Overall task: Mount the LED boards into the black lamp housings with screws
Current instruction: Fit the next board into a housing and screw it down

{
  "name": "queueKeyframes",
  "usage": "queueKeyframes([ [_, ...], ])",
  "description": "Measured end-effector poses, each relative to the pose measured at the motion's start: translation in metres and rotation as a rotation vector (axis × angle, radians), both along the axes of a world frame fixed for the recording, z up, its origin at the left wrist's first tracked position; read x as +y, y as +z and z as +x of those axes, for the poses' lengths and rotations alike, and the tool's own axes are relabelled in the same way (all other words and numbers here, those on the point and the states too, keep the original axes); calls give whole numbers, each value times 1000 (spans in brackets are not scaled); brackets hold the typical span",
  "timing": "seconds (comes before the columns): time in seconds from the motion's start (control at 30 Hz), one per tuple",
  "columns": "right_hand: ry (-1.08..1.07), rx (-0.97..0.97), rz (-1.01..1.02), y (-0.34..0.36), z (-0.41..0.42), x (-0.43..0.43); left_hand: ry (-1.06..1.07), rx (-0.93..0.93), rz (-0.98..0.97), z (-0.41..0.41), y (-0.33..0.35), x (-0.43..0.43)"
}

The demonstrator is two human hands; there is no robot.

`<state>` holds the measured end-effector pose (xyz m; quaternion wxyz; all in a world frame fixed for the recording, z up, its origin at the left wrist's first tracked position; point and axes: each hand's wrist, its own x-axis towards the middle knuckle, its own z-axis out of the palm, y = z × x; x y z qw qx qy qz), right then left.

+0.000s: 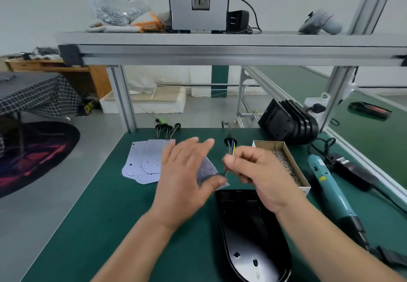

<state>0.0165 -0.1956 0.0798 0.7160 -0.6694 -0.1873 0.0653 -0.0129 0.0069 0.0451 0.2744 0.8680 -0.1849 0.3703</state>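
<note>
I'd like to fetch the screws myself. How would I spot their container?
On the green bench, look right of the right hand. A long open cardboard box lies there. Unlike the teal screwdriver beside it, it is tan and holds silver screws.

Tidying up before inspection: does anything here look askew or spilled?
Nothing looks spilled or damaged. The LED boards lie in a loose, fanned pile, and the stack of black housings lies tipped on its side behind the screw box.

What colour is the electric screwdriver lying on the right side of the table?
The electric screwdriver is teal, seen best in the head view.
</note>
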Motion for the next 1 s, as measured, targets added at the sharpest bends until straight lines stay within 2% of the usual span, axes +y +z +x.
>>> queueKeyframes([
  [0.17,-16,-115,-8,-7,-18,-4,89,-193,211,-12,15,-17],
  [0.27,-47,-215,-119,-6,-18,-12,93,-252,288,-18,17,-21],
  [0.4,-433,-439,-316,-5,-1,-18,43,-274,200,-25,23,-18],
  [0.5,-503,-569,-403,-3,13,-13,-57,-322,12,-30,31,-16],
  [0.6,-284,-728,-645,-1,31,-7,-168,-334,-115,-36,37,-10],
  [0.7,-30,-720,-632,-1,38,5,-233,-291,-306,-43,40,-5],
  [0.8,98,-728,-629,-2,38,18,-317,-131,-603,-47,40,-3],
  [0.87,140,-676,-664,-6,34,21,-390,-6,-924,-45,44,1],
  [0.93,124,-602,-580,-11,30,19,-435,132,-1249,-41,49,6],
  [1.0,34,-606,-457,-15,26,16,-448,312,-1402,-33,47,10],
])
